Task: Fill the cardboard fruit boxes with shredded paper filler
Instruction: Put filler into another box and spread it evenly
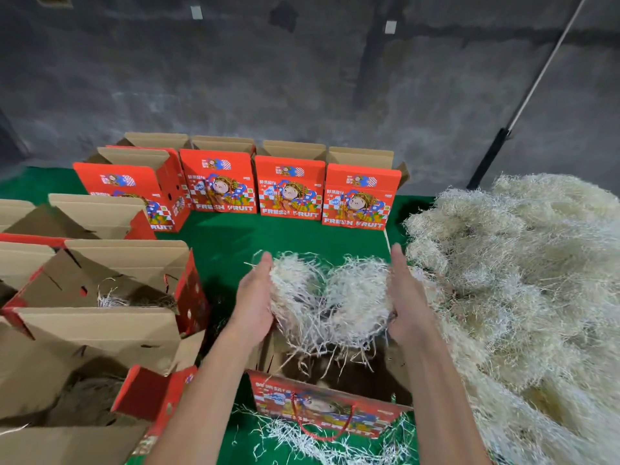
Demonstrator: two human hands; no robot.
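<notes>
Above the open box (328,397), left hand (255,297) and right hand (407,297) press a filler wad (328,297) between flat palms (fingers straight); lowering it in comes next.

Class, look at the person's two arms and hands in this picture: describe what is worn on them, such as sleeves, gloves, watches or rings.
Nothing is worn. The left hand and right hand are bare, with no gloves, and no rings show. Both forearms are uncovered to the bottom edge of the picture: no sleeve, watch or wristband shows. Any clothing higher up lies out of view.
</notes>
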